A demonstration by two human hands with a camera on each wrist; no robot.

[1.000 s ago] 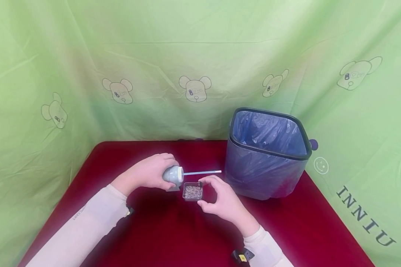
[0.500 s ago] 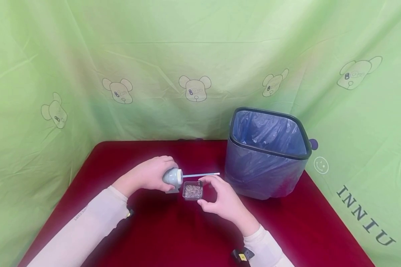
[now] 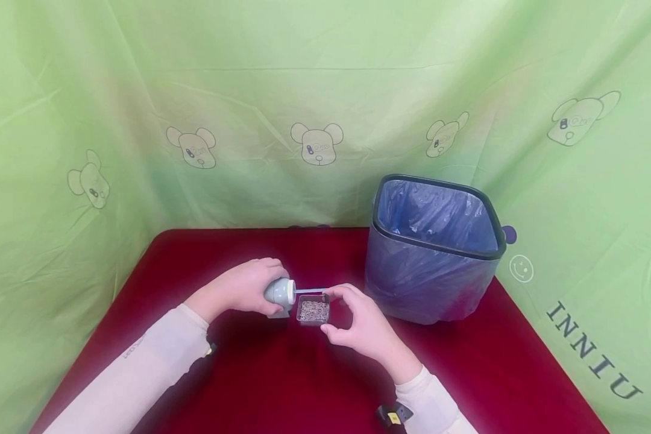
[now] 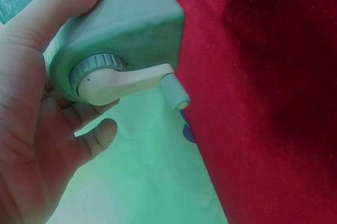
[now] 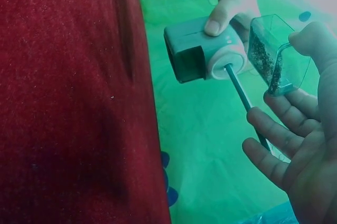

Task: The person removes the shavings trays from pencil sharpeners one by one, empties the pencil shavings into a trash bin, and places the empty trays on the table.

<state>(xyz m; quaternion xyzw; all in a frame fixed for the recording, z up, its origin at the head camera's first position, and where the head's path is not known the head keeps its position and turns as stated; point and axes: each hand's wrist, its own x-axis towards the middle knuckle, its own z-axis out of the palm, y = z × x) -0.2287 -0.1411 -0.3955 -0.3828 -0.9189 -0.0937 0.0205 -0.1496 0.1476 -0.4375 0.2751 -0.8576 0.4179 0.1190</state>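
Note:
My left hand [image 3: 246,284] grips a grey-green crank pencil sharpener [image 3: 278,293], thumb on one side. Its cream crank [image 4: 131,83] faces the palm in the left wrist view. A long blue pencil [image 5: 239,88] sticks out of the sharpener's round front. In the right wrist view, a dark drawer opening [image 5: 188,65] gapes in the sharpener's body. Pinched between thumb and fingers of my right hand [image 3: 366,327] is the clear shavings drawer [image 3: 313,323], which contains pencil shavings [image 3: 313,311]. The drawer sits just right of the sharpener, apart from it. Right-hand fingers hide the pencil's far end in the head view.
A wastebasket [image 3: 428,283] lined with a blue bag and topped by a dark rim stands at the right on the red-covered table [image 3: 282,386]. Green printed cloth [image 3: 249,199] hangs around the table's back and sides.
My left hand has lowered the sharpener slightly toward me. The pencil has come down with it, and its end has passed behind the right fingers. The right hand and drawer stay nearly still.

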